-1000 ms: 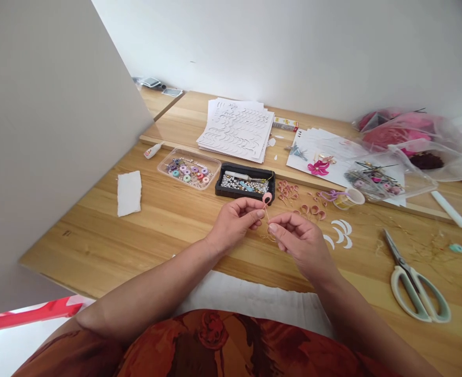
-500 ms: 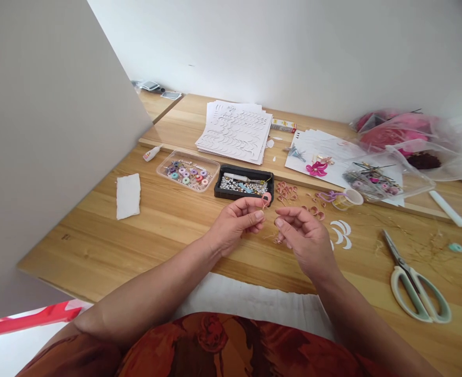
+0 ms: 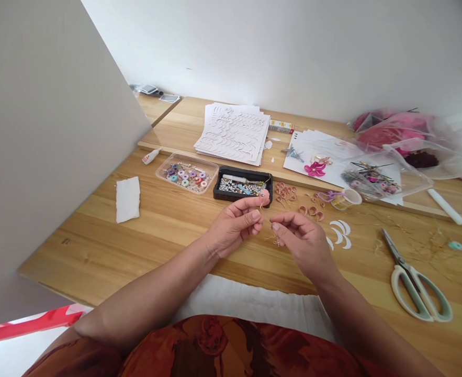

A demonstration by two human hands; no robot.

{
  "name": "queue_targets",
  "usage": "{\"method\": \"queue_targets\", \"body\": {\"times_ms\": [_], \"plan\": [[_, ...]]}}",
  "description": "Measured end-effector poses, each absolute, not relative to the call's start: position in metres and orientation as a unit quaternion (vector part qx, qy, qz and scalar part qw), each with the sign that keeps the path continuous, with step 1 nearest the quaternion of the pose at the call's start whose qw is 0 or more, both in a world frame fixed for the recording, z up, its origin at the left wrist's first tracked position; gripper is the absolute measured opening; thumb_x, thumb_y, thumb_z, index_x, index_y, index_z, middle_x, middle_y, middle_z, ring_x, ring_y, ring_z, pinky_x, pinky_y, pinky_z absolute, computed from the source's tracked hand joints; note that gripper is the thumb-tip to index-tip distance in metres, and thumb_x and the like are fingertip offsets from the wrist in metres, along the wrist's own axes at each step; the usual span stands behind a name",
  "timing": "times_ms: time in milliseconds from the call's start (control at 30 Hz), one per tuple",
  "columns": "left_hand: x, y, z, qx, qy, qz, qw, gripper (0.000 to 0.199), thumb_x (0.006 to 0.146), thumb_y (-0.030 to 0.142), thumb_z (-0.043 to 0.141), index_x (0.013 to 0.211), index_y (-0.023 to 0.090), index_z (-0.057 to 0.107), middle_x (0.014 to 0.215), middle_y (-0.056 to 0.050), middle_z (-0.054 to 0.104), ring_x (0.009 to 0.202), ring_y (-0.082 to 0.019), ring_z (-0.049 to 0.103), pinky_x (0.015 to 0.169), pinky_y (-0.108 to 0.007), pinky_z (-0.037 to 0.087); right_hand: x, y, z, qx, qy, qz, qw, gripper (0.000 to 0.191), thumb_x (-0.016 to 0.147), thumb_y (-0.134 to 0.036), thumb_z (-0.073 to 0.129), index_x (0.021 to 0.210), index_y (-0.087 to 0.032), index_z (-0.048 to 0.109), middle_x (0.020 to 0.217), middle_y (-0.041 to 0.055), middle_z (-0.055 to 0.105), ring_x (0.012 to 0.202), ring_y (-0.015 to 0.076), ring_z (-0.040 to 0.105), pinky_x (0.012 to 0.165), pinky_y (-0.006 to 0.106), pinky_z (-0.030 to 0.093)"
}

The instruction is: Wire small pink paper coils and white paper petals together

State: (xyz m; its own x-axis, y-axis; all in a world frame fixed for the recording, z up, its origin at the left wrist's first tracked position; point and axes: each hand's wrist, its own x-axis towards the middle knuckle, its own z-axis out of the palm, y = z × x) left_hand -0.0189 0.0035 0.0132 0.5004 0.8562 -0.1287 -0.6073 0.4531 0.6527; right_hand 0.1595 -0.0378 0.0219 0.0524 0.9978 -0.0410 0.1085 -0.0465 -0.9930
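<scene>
Pinching a pink paper coil (image 3: 265,196), the left hand (image 3: 235,226) sits by the black tray (image 3: 234,197); the right hand (image 3: 302,245) is half-open, its hold unclear; more coils (image 3: 285,191) lie beside the tray.

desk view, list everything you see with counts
wooden desk: 1, light brown, under everything
paper stack with crescent cutouts: 1, white, back centre
clear tray of beads: 1, mixed colours, back left
black tray of beads: 1, mostly silvery, beside clear tray
paper crescents: about 4, white, right of hands
paper flower: 1, magenta, on sheets back right
scissors: 1, pale green handles, front right
paper coil: 1, pink, at left hand
left hand: 1, holding coil
right hand: 1, right of left hand
</scene>
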Motion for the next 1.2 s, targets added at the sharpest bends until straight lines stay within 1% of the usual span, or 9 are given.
{"method": "queue_targets", "body": {"times_ms": [233,433,600,700,800,867,933,1067,1200], "plan": [[-0.019,0.005,0.017,0.261,0.236,0.462,0.814,0.029,0.069,0.025,0.092,0.090,0.015,0.076,0.070,0.000,0.068,0.057,-0.005,0.059,0.056,-0.014,0.048,0.155,-0.042,0.022,-0.532,-0.564,0.446,0.448,0.013,0.084,-0.031,0.072,0.087,-0.019,0.071,0.073,0.0016,0.067,0.064,0.0132,0.058,0.059,0.026,0.046],[-0.018,0.005,0.015,0.278,0.272,0.456,0.800,0.028,0.068,0.029,0.092,0.083,0.014,0.073,0.066,0.000,0.067,0.058,-0.006,0.060,0.053,-0.014,0.047,0.153,-0.044,0.022,-0.525,-0.591,0.426,0.439,0.009,0.087,-0.028,0.070,0.087,-0.019,0.071,0.073,0.0010,0.066,0.063,0.0131,0.057,0.058,0.026,0.046],[-0.018,0.007,0.012,0.278,0.283,0.480,0.782,0.032,0.069,0.026,0.091,0.093,0.016,0.072,0.078,-0.001,0.071,0.074,-0.010,0.070,0.056,-0.013,0.051,0.153,-0.046,0.024,-0.501,-0.596,0.448,0.438,0.007,0.087,-0.028,0.069,0.087,-0.021,0.070,0.072,0.0002,0.065,0.063,0.0129,0.056,0.057,0.025,0.045],[-0.019,0.007,0.014,0.262,0.270,0.473,0.797,0.037,0.070,0.025,0.091,0.101,0.017,0.072,0.086,-0.002,0.073,0.083,-0.014,0.075,0.052,-0.011,0.050,0.154,-0.046,0.025,-0.498,-0.604,0.450,0.430,0.007,0.087,-0.028,0.070,0.086,-0.021,0.070,0.070,-0.0004,0.065,0.060,0.0117,0.052,0.055,0.025,0.042],[-0.021,0.006,0.016,0.249,0.246,0.464,0.814,0.035,0.071,0.024,0.090,0.099,0.016,0.071,0.082,-0.001,0.073,0.081,-0.015,0.076,0.049,-0.011,0.051,0.154,-0.045,0.024,-0.513,-0.584,0.445,0.445,0.011,0.087,-0.030,0.070,0.092,-0.020,0.071,0.082,0.0030,0.071,0.064,0.0126,0.057,0.058,0.027,0.046],[-0.021,0.006,0.017,0.244,0.232,0.466,0.819,0.034,0.071,0.023,0.090,0.098,0.016,0.071,0.079,0.000,0.072,0.081,-0.016,0.077,0.056,-0.013,0.057,0.155,-0.044,0.022,-0.527,-0.560,0.451,0.454,0.016,0.088,-0.032,0.071,0.099,-0.020,0.071,0.091,0.0055,0.074,0.071,0.0143,0.062,0.063,0.028,0.050],[-0.022,0.005,0.017,0.245,0.224,0.467,0.820,0.034,0.072,0.022,0.090,0.100,0.015,0.070,0.076,0.001,0.071,0.082,-0.016,0.077,0.065,-0.017,0.061,0.156,-0.043,0.020,-0.541,-0.545,0.454,0.451,0.021,0.087,-0.035,0.072,0.103,-0.020,0.069,0.091,0.0057,0.073,0.075,0.0157,0.064,0.065,0.029,0.052],[-0.021,0.005,0.019,0.254,0.230,0.478,0.809,0.037,0.074,0.022,0.089,0.104,0.016,0.069,0.074,0.001,0.071,0.080,-0.016,0.077,0.069,-0.020,0.062,0.160,-0.042,0.018,-0.570,-0.548,0.421,0.444,0.031,0.086,-0.039,0.073,0.110,-0.021,0.067,0.100,0.0079,0.070,0.084,0.0187,0.064,0.064,0.029,0.053],[-0.020,0.007,0.018,0.278,0.263,0.501,0.776,0.046,0.071,0.026,0.090,0.110,0.017,0.066,0.070,0.004,0.069,0.075,-0.015,0.076,0.070,-0.023,0.061,0.167,-0.038,0.034,-0.628,-0.572,0.320,0.421,0.031,0.088,-0.041,0.069,0.112,-0.022,0.069,0.103,0.0075,0.069,0.075,0.0167,0.061,0.063,0.030,0.051]]}}
